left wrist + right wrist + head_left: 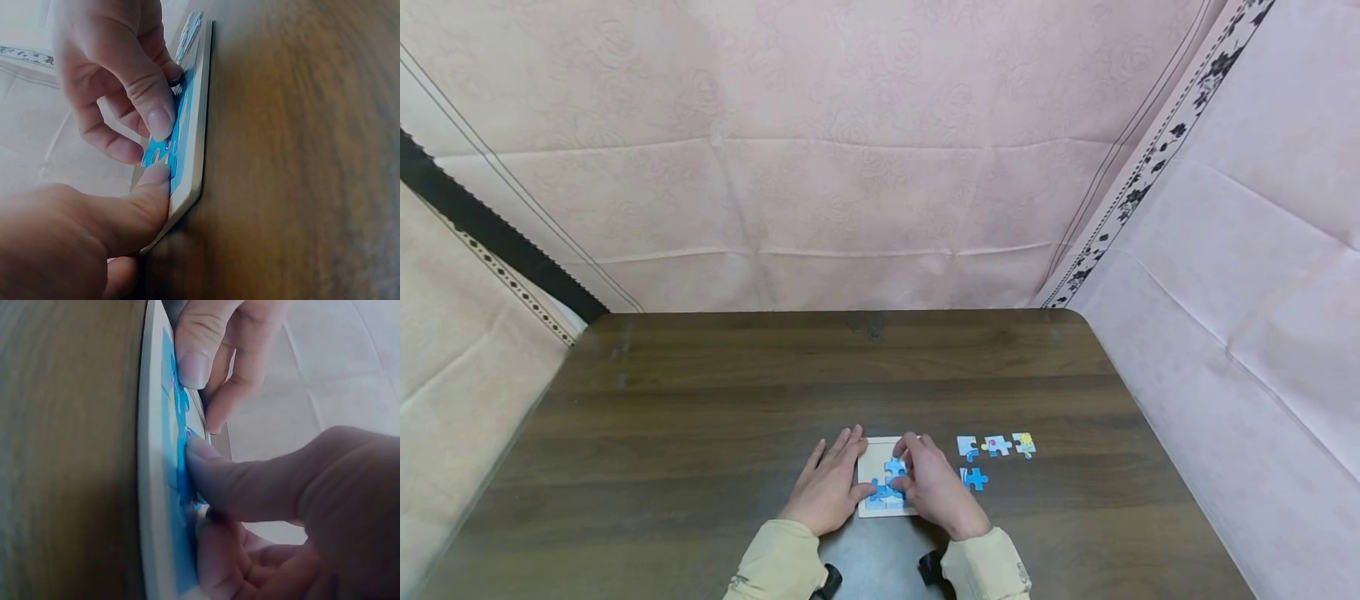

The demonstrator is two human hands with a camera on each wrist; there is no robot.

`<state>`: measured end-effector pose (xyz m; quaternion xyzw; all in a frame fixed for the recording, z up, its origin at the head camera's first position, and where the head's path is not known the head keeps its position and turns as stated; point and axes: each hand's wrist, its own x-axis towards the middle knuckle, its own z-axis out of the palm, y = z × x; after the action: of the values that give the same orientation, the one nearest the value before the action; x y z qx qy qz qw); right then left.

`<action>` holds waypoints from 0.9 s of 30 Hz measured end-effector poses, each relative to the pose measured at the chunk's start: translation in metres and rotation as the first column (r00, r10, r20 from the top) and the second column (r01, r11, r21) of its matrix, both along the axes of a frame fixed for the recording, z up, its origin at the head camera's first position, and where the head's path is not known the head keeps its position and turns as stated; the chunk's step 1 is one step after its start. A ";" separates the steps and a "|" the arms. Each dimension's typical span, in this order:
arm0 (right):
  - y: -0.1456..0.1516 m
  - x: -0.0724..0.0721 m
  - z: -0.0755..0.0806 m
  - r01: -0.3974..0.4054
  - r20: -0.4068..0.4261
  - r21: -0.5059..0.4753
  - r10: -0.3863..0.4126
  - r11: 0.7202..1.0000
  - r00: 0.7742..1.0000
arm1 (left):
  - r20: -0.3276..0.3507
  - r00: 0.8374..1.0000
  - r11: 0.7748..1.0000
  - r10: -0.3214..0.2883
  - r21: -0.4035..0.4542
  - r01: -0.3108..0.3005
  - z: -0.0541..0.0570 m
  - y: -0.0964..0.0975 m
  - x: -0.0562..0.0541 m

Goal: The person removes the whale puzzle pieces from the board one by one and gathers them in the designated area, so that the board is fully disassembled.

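A pale-framed puzzle board (pixel 880 447) lies on the table with blue jigsaw pieces (pixel 885 497) in its lower part. My left hand (pixel 829 487) rests along the board's left side, fingers straight, its thumb (pixel 155 175) pressing on the blue pieces. Over the board's right side, my right hand (pixel 936 487) has curled fingers and pinches a blue puzzle piece (pixel 894 467) between thumb and fingers. In the right wrist view the right thumb (pixel 209 459) lies on the blue surface. The right hand covers much of the board's right part.
Right of the board lie several loose puzzle pieces: a blue one (pixel 973 478) nearer me, and a row behind with a pink-marked piece (pixel 997 446) and a yellow one (pixel 1024 443). The brown wooden table (pixel 700 400) meets pale cloth walls (pixel 850 208) at its back and sides.
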<state>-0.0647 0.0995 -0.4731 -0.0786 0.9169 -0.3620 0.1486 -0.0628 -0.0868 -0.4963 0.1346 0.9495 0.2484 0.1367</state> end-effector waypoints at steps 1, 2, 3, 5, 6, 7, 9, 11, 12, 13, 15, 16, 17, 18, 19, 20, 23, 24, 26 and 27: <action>0.001 0.000 0.000 0.001 0.001 -0.013 -0.001 1.000 1.000 | 0.001 1.000 1.000 0.000 0.002 0.000 0.000 0.000 0.000; 0.001 0.000 0.000 0.003 0.000 -0.024 -0.003 1.000 1.000 | 0.001 1.000 1.000 0.000 0.003 0.000 0.000 0.000 0.000; 0.002 0.000 -0.001 0.007 0.000 -0.035 -0.007 0.999 1.000 | 0.002 1.000 1.000 0.000 0.004 0.000 0.000 0.000 0.000; 0.003 0.000 -0.002 0.013 -0.004 -0.051 -0.013 0.999 1.000 | 0.003 1.000 1.000 0.000 0.005 0.000 0.001 0.000 0.000; 0.003 0.000 -0.002 0.014 -0.008 -0.055 -0.015 0.998 1.000 | 0.004 1.000 1.000 0.001 0.006 -0.001 0.001 0.000 0.000; 0.003 0.000 -0.003 0.017 -0.010 -0.062 -0.018 0.998 1.000 | 0.004 1.000 1.000 0.001 0.007 -0.001 0.002 0.000 0.000; 0.004 -0.001 -0.004 0.022 -0.011 -0.072 -0.023 0.997 1.000 | 0.007 1.000 1.000 0.003 0.008 -0.003 0.003 0.000 0.000; 0.005 -0.001 -0.005 0.027 -0.009 -0.086 -0.028 0.996 1.000 | 0.009 1.000 1.000 0.004 0.009 -0.004 0.003 0.001 0.000; 0.006 -0.001 -0.006 0.031 -0.008 -0.093 -0.031 0.995 0.999 | 0.010 1.000 1.000 0.004 0.009 -0.004 0.004 0.001 0.000; 0.007 -0.002 -0.006 0.035 -0.005 -0.100 -0.035 0.994 0.999 | 0.010 1.000 1.000 0.004 0.008 -0.004 0.004 0.001 0.000; 0.008 -0.002 -0.008 0.043 -0.004 -0.113 -0.044 0.993 0.999 | 0.012 1.000 1.000 0.004 0.006 -0.004 0.004 0.001 0.000; 0.009 -0.002 -0.008 0.047 -0.004 -0.120 -0.048 0.992 0.999 | 0.014 1.000 1.000 0.005 0.004 -0.005 0.004 0.001 0.000; 0.009 -0.003 -0.009 0.053 -0.005 -0.126 -0.054 0.991 0.999 | 0.016 1.000 1.000 0.006 0.005 -0.006 0.004 0.001 0.001; 0.009 -0.003 -0.010 0.059 -0.005 -0.130 -0.060 0.990 0.998 | 0.018 1.000 1.000 0.009 0.004 -0.009 0.004 0.002 0.001; 0.010 -0.003 -0.010 0.063 -0.005 -0.135 -0.064 0.989 0.998 | 0.020 1.000 1.000 0.012 0.003 -0.012 0.004 0.002 0.001; 0.010 -0.003 -0.011 0.068 -0.005 -0.140 -0.070 0.988 0.998 | 0.023 1.000 1.000 0.015 0.003 -0.015 0.004 0.002 0.001; 0.010 -0.003 -0.012 0.081 -0.004 -0.155 -0.083 0.985 0.997 | 0.026 0.999 1.000 0.025 0.003 -0.025 0.004 0.003 0.001; 0.010 -0.002 -0.013 0.085 -0.005 -0.162 -0.087 0.983 0.996 | 0.025 0.999 1.000 0.026 0.002 -0.026 0.004 0.003 0.000; 0.010 -0.002 -0.013 0.092 -0.007 -0.179 -0.095 0.980 0.995 | 0.024 0.999 1.000 0.030 0.002 -0.030 0.004 0.003 0.001; 0.010 -0.001 -0.013 0.095 -0.008 -0.186 -0.098 0.978 0.995 | 0.024 0.999 0.999 0.032 0.001 -0.032 0.004 0.003 0.001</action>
<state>-0.0659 0.1096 -0.4860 -0.0507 0.8831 -0.4520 0.1148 -0.0622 -0.0836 -0.4923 0.1164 0.9496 0.2528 0.1440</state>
